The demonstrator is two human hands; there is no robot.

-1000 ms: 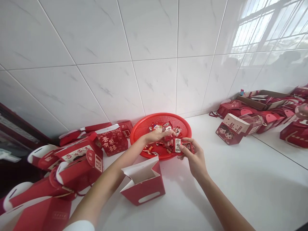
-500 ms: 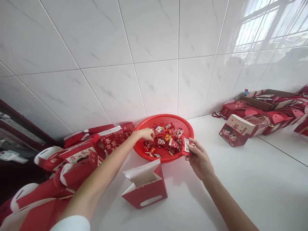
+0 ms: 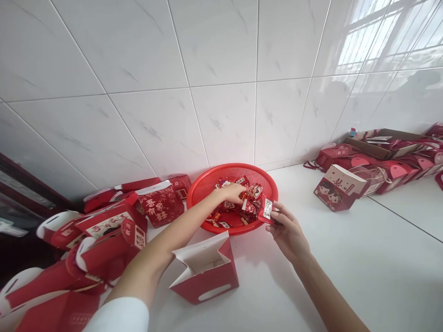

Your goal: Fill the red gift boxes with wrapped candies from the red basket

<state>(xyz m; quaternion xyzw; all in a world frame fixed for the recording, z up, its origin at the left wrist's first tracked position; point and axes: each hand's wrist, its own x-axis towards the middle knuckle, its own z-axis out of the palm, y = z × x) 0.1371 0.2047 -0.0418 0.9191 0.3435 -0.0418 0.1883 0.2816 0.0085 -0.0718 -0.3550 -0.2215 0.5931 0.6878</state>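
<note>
My left hand (image 3: pixel 236 193) reaches into a red plastic basket (image 3: pixel 199 191) of wrapped candies (image 3: pixel 251 207). Its fingers are bent down among the wrappers, and what they grip, if anything, is hidden. At the basket's right rim, my right hand (image 3: pixel 289 228) is closed on red-wrapped candy (image 3: pixel 266 210) with a white label; I cannot tell how many pieces it holds. In front of the basket stands a red paper gift box (image 3: pixel 207 281), its top open and its white inside showing.
Several red gift boxes (image 3: pixel 114 230) crowd the left side. On the right stands a box with two cartoon faces (image 3: pixel 337 189), beside more red boxes (image 3: pixel 394 173) and a brown cardboard tray (image 3: pixel 372 148). A tiled wall (image 3: pixel 221 124) rises behind the basket.
My left hand has moved right, from the basket's left side to its middle. My right hand stays at the rim with the candy. The view has shifted slightly.
</note>
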